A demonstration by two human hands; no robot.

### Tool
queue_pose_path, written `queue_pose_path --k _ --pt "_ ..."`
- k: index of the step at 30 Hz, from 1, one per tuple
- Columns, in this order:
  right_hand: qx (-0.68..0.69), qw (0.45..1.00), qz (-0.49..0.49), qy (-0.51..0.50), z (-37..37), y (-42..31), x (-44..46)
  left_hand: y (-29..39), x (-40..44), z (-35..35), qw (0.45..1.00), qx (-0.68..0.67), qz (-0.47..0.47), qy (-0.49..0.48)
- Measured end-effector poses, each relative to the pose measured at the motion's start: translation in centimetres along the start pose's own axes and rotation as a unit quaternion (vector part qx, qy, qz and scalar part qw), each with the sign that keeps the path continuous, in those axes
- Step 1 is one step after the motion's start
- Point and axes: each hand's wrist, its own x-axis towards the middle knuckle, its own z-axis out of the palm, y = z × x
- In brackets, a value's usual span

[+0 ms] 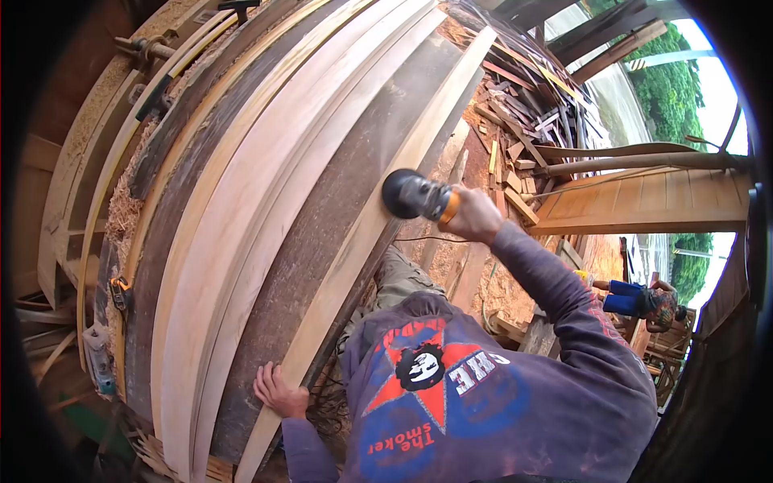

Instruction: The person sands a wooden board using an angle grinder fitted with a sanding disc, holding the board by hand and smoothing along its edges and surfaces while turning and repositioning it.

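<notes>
My right hand (477,216) is wrapped round the rear of a power sander (423,197) with a round black pad and an orange end. Its pad is at a long, pale wooden strip (346,262), seemingly touching it. Blur hides the sander's finer details. Near the strip's lower end, my left hand (280,392) grips it, fingers over the far edge. Beneath the strip is a dark, dusty workbench (322,217). Beyond it, several curved pale boards (233,217) run nearly parallel along the bench.
Clamps (119,291) and wood shavings (125,209) line the bench's far side. Wood offcuts (515,153) and sawdust lie on the floor to my right. A wide plank (644,201) stands beyond them. Another person (644,302) in blue shorts is farther back.
</notes>
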Motion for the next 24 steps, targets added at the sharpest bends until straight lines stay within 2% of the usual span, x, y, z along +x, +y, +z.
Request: queue_pose_path --k 8,9,11,12,13,15,16,19,20,21,23,24 --pt "0.044 0.995 0.068 0.066 -5.9 6.9 7.6 -0.2 0.0 0.1 1.0 0.007 0.0 -0.02" --pt "0.025 0.992 0.092 0.081 -7.3 6.1 8.3 -0.2 0.1 0.1 1.0 0.01 0.0 -0.021" --pt "0.023 0.99 0.115 0.082 -8.6 9.4 11.0 -0.2 0.1 0.2 1.0 0.009 0.002 -0.021" --pt "0.04 0.985 0.146 0.082 -9.7 9.5 12.0 0.0 0.2 0.2 1.0 0.009 0.002 -0.019" --pt "0.002 0.975 0.204 0.085 -10.9 9.6 13.3 0.0 0.3 0.2 1.0 0.008 0.003 -0.02" --pt "0.143 0.969 0.164 0.116 -11.7 11.9 16.0 0.2 0.5 -0.1 1.0 0.008 -0.003 -0.028" --pt "0.162 0.959 0.19 0.137 -12.6 12.6 17.1 0.2 0.5 -0.1 1.0 0.01 -0.004 -0.029" --pt "0.159 0.946 0.259 0.115 -16.0 12.7 20.6 0.3 0.6 0.1 0.999 0.029 0.003 -0.028" --pt "0.004 0.984 0.166 0.062 -16.3 14.8 22.2 0.4 0.6 0.1 0.999 0.031 -0.002 -0.033" --pt "-0.098 0.989 0.105 0.042 -15.8 16.8 23.2 0.5 0.6 0.0 0.999 0.032 -0.003 -0.038" --pt "-0.312 0.949 -0.023 0.04 -14.8 21.0 25.3 0.4 0.5 0.0 0.999 0.034 0.007 -0.039" --pt "-0.263 0.963 -0.011 0.058 -13.9 20.4 25.0 0.3 0.6 0.0 0.999 0.034 0.01 -0.039"
